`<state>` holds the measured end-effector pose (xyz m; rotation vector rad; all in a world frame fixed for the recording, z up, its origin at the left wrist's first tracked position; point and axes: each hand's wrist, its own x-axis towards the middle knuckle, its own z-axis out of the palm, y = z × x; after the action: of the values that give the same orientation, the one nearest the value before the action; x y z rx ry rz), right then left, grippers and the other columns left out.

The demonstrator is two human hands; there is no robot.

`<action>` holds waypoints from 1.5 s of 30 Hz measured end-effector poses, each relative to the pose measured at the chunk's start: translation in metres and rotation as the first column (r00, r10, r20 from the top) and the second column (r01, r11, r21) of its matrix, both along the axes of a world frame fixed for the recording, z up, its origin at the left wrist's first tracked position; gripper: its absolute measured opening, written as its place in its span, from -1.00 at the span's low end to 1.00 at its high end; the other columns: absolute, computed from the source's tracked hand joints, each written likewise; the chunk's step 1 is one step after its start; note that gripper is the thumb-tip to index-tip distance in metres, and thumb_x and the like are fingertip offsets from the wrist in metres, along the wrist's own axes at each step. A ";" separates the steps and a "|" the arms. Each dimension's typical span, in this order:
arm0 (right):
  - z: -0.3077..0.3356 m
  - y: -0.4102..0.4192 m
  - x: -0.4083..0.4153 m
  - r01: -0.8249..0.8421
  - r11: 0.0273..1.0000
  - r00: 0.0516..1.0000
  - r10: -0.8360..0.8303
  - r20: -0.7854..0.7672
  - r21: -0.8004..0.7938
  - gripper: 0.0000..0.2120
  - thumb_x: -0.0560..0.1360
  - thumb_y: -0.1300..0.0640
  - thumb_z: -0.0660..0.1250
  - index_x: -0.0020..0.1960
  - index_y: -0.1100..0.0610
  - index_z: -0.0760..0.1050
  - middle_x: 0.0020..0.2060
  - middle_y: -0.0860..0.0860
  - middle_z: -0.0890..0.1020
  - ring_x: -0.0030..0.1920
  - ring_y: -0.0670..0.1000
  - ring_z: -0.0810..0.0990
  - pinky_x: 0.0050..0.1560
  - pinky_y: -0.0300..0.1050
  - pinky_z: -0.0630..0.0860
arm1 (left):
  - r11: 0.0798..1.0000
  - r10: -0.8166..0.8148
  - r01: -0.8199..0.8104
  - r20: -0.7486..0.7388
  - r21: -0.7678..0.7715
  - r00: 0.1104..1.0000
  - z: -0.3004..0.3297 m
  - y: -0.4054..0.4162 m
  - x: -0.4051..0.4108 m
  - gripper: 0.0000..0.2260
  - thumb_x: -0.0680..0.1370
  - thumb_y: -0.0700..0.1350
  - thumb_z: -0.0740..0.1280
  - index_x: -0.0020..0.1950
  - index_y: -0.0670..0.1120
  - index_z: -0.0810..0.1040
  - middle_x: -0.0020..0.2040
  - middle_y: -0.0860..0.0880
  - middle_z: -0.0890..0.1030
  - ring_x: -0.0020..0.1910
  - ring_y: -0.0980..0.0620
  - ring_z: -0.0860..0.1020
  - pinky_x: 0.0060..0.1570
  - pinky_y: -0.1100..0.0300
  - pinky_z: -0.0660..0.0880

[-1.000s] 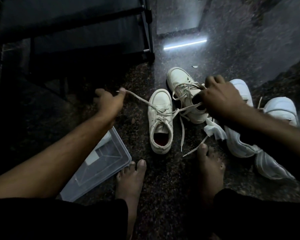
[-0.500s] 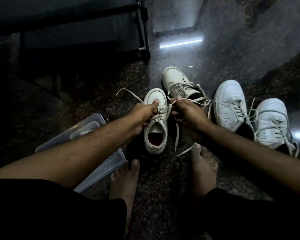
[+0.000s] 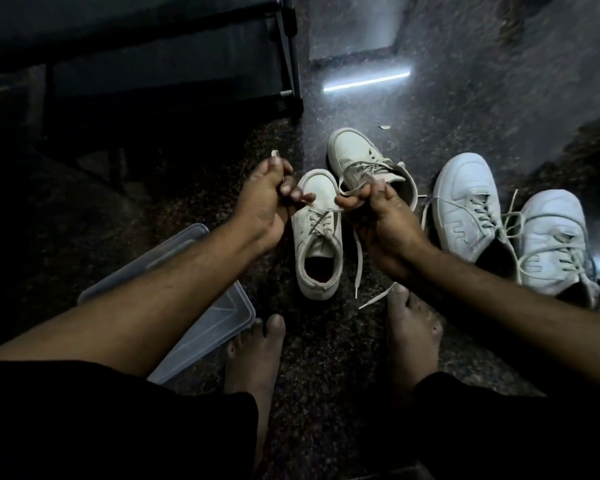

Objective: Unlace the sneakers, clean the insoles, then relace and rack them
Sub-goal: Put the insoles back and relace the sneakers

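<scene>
Left hand (image 3: 262, 199) and right hand (image 3: 378, 216), each clamped on a lace (image 3: 357, 176) end, above the cream sneaker (image 3: 317, 237); white pair (image 3: 465, 209) alongside.

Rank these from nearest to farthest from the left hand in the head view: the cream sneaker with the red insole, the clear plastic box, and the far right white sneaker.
From the left hand:
1. Cream sneaker, just right of the hand.
2. Clear plastic box, below it, under the forearm.
3. Far right white sneaker, at the right edge, beyond the right hand.
</scene>
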<state>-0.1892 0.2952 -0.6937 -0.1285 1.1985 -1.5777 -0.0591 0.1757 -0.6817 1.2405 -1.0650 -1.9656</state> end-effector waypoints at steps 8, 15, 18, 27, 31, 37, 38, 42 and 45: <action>-0.023 0.010 -0.018 -0.077 0.994 0.923 0.100 -0.371 0.078 -0.71 0.70 0.05 0.08 -0.15 0.10 0.40 -0.49 -0.09 0.34 -0.44 -0.08 0.26 -0.34 -0.18 0.38 | 0.878 -0.217 0.335 0.337 -0.343 0.916 -0.023 -0.008 0.035 -0.75 0.71 -0.09 0.17 -0.11 -0.13 0.51 -0.49 0.16 0.35 -0.53 0.21 0.30 -0.49 0.30 0.26; -0.015 0.009 -0.018 -0.355 0.913 0.718 0.404 -0.566 0.201 -0.72 0.68 0.02 0.15 -0.15 0.09 0.47 -0.38 0.13 0.36 -0.39 0.06 0.30 -0.37 -0.14 0.33 | 0.378 -0.327 0.756 0.687 -0.535 0.649 -0.014 0.008 0.028 -0.80 0.63 -0.13 0.31 -0.17 -0.12 0.58 -0.46 0.13 0.45 -0.43 0.28 0.42 -0.34 0.19 0.32; -0.020 0.019 -0.016 -0.487 0.823 0.601 0.558 -0.573 0.291 -0.69 0.69 0.08 0.14 -0.11 0.22 0.49 -0.49 0.00 0.32 -0.49 -0.10 0.29 -0.48 -0.26 0.27 | 0.393 -0.420 0.834 0.732 -0.387 0.537 -0.018 0.013 0.029 -0.78 0.61 0.01 0.26 -0.13 -0.05 0.59 -0.33 -0.03 0.59 -0.30 0.04 0.57 -0.23 0.03 0.51; -0.001 0.002 -0.006 -0.335 0.913 0.530 0.387 -0.755 0.233 -0.72 0.64 0.04 0.22 -0.16 0.09 0.59 -0.49 -0.11 0.49 -0.43 -0.17 0.40 -0.34 -0.15 0.37 | 0.296 -0.619 0.907 0.664 -0.298 0.420 -0.005 0.039 0.009 -0.74 0.55 -0.01 0.24 0.02 -0.12 0.66 -0.19 -0.01 0.66 -0.18 0.06 0.62 -0.14 0.08 0.55; 0.008 -0.003 -0.001 -0.371 0.912 0.521 0.359 -0.775 0.173 -0.74 0.64 0.03 0.24 -0.10 0.12 0.62 -0.46 -0.12 0.53 -0.40 -0.15 0.47 -0.31 -0.15 0.39 | 0.345 -0.635 0.902 0.643 -0.259 0.428 -0.007 0.041 0.008 -0.66 0.46 0.01 0.21 -0.07 -0.19 0.65 -0.15 -0.12 0.70 -0.12 -0.08 0.67 -0.09 -0.04 0.57; 0.015 -0.006 -0.005 -0.469 0.881 0.662 0.395 -0.637 0.059 -0.76 0.65 0.14 0.23 0.21 0.23 0.56 -0.13 0.12 0.66 -0.18 -0.07 0.61 -0.21 -0.21 0.51 | 0.647 -0.702 0.762 0.357 -0.043 0.616 0.003 0.047 0.007 -0.70 0.69 -0.16 0.19 -0.12 -0.29 0.59 -0.59 0.11 0.37 -0.63 0.21 0.27 -0.59 0.35 0.19; 0.014 -0.007 -0.006 -0.497 0.866 0.692 0.439 -0.573 0.062 -0.72 0.66 0.14 0.20 0.31 0.23 0.48 -0.04 0.13 0.64 -0.16 -0.09 0.61 -0.21 -0.24 0.52 | 0.690 -0.689 0.724 0.312 0.007 0.654 0.006 0.047 0.006 -0.69 0.69 -0.15 0.18 -0.11 -0.28 0.59 -0.57 0.11 0.31 -0.63 0.20 0.20 -0.61 0.34 0.13; 0.003 0.003 -0.013 -0.529 0.812 0.475 0.524 -0.707 0.247 -0.54 0.64 0.02 0.23 0.47 0.16 0.26 -0.04 0.00 0.61 -0.17 -0.08 0.59 -0.14 -0.14 0.51 | 0.769 -0.632 0.582 0.182 0.266 0.753 0.006 0.041 0.008 -0.74 0.64 -0.01 0.15 -0.07 -0.15 0.51 -0.47 0.03 0.20 -0.57 0.13 0.06 -0.55 0.35 -0.03; 0.004 0.016 -0.015 -0.470 0.815 0.177 0.463 -0.868 0.339 -0.45 0.55 0.02 0.39 0.46 0.07 0.28 -0.07 -0.08 0.59 -0.17 -0.09 0.60 -0.12 -0.17 0.53 | 0.726 -0.634 0.548 0.097 0.415 0.767 0.004 0.035 0.009 -0.71 0.62 0.00 0.10 -0.26 -0.04 0.41 -0.50 0.05 0.24 -0.62 0.14 0.07 -0.52 0.33 -0.09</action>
<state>-0.2039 0.3113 -0.6898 -1.4943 1.7682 -0.8222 -0.0498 0.2106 -0.6775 1.4792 -1.3945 -2.6594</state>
